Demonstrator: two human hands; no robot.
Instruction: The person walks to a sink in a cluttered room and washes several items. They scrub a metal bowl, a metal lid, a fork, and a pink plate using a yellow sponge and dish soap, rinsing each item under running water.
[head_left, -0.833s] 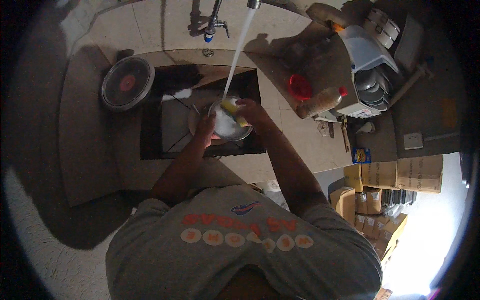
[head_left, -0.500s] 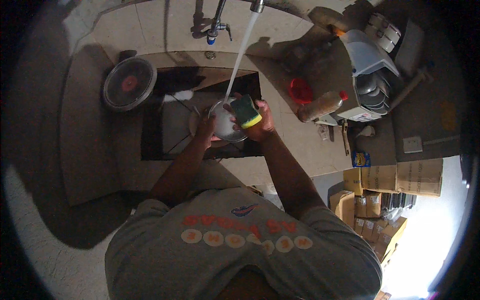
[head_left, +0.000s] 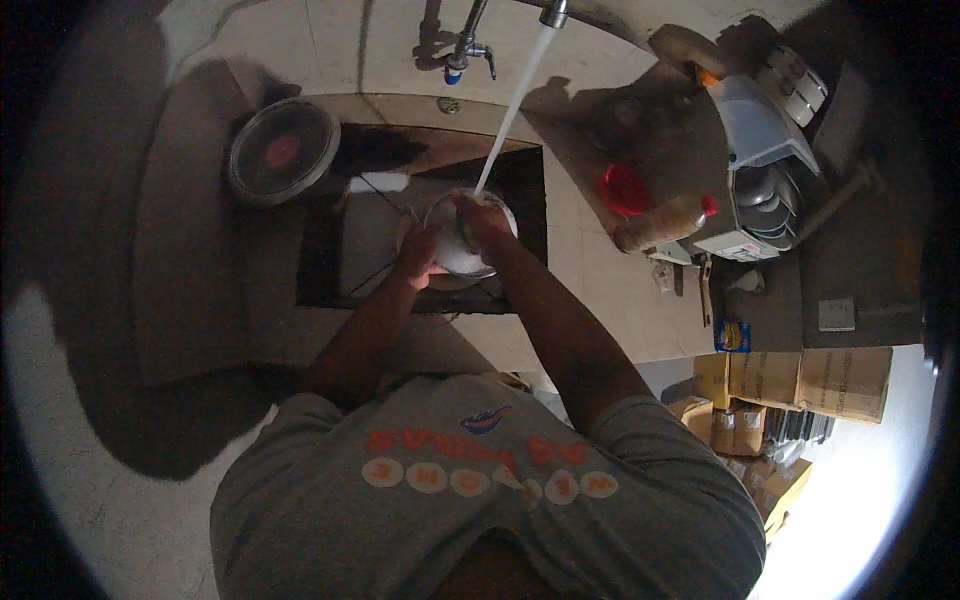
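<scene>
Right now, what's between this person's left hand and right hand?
A round, pale bowl lies between the left hand, at its left rim, and the right hand, which covers part of its upper right; the head view shows it.

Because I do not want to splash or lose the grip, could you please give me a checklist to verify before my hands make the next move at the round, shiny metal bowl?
1. Left hand holding the round, shiny metal bowl: ok, at its left side.
2. Right hand grip: cannot tell, the hand hides what is under it.
3. White water stream from the silver metal tap falling at the bowl: ok.
4. Bowl's inside clean: cannot tell, whitish and blurred.
5. Clear plastic bottle with red cap away from both hands: ok, off to the right.
</scene>
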